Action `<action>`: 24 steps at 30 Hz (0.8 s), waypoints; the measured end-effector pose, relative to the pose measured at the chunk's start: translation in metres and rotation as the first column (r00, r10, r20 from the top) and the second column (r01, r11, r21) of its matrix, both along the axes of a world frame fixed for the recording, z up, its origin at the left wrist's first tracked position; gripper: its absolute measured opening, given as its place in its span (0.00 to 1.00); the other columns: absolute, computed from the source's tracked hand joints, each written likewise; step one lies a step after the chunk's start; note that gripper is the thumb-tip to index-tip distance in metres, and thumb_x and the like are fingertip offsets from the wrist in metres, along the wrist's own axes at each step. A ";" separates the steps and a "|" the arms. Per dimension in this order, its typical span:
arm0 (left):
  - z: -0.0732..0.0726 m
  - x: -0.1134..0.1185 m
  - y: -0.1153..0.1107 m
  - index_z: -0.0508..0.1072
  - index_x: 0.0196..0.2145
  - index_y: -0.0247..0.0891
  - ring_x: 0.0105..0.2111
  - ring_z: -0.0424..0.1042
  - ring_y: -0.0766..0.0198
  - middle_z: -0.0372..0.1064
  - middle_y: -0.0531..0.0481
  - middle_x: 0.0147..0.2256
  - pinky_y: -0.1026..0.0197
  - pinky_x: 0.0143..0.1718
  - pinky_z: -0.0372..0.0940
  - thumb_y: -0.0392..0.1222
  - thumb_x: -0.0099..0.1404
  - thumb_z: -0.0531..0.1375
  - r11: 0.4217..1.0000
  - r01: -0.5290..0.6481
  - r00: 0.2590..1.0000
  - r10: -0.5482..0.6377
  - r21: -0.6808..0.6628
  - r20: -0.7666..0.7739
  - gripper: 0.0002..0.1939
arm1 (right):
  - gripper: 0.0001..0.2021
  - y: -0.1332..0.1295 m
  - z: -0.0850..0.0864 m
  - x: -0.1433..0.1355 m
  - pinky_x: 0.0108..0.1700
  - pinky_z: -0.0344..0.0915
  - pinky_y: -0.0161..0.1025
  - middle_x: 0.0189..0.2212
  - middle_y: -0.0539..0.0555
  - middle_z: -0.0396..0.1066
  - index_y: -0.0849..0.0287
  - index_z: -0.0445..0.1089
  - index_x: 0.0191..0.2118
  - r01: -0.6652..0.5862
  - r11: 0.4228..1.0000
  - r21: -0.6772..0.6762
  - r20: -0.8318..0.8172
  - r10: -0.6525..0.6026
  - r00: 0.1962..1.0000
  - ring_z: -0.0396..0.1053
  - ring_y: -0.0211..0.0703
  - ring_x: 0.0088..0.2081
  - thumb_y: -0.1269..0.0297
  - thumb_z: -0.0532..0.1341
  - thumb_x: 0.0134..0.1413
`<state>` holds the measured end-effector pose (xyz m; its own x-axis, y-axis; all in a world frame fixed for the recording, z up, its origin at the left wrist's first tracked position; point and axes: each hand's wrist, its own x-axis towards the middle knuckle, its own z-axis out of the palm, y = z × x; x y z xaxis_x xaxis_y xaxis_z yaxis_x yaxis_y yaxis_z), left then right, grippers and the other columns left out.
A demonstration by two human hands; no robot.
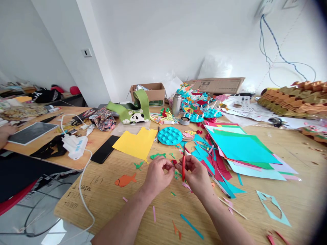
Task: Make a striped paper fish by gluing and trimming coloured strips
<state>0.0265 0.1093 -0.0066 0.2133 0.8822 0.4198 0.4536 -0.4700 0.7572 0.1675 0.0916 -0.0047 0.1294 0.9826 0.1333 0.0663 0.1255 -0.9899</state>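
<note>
My left hand (157,174) is closed in a pinch on a small dark red piece of paper (174,162), mostly covered by the fingertips. In my right hand (198,175) is a pair of scissors (183,166) with red handles, blades pointing away from me. Both hands are close together above the wooden table. Just beyond them lie a green paper fish (157,156) and a round blue textured plate (170,135). To the left rest an orange paper fish (125,180) and a green scrap (138,165).
Yellow paper (135,143) and a black phone (103,149) lie left. Stacked coloured sheets (245,146) and blue offcuts (201,149) spread right. Behind stand a panda bag (135,114), a metal bottle (176,104) and a cardboard box (153,91). Another person's hand (6,131) shows far left.
</note>
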 end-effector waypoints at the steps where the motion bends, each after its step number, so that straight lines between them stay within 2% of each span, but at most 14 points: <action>1: 0.000 0.000 0.000 0.68 0.23 0.38 0.28 0.65 0.63 0.66 0.52 0.23 0.63 0.31 0.58 0.30 0.55 0.59 1.000 -0.001 1.000 0.001 0.001 -0.004 0.06 | 0.18 0.000 0.000 0.000 0.20 0.61 0.33 0.25 0.50 0.71 0.57 0.65 0.31 0.000 1.000 0.000 0.002 0.000 1.000 0.65 0.36 0.21 0.54 0.71 0.40; 7: -0.002 0.000 0.001 0.68 0.22 0.38 0.27 0.65 0.64 0.65 0.52 0.23 0.64 0.29 0.58 0.30 0.55 0.59 1.000 -0.005 1.000 0.005 0.005 -0.022 0.07 | 0.17 -0.001 0.000 -0.001 0.19 0.58 0.32 0.21 0.47 0.68 0.57 0.64 0.31 -0.010 1.000 0.006 0.024 0.010 1.000 0.63 0.35 0.19 0.55 0.70 0.41; 24: 0.001 0.000 0.001 0.67 0.22 0.38 0.27 0.65 0.64 0.65 0.53 0.23 0.64 0.29 0.58 0.28 0.52 0.57 1.000 -0.001 1.000 0.000 -0.027 -0.028 0.07 | 0.17 -0.001 0.001 0.000 0.19 0.58 0.33 0.23 0.49 0.68 0.57 0.64 0.30 -0.010 1.000 -0.005 0.033 0.010 0.999 0.62 0.35 0.19 0.55 0.70 0.41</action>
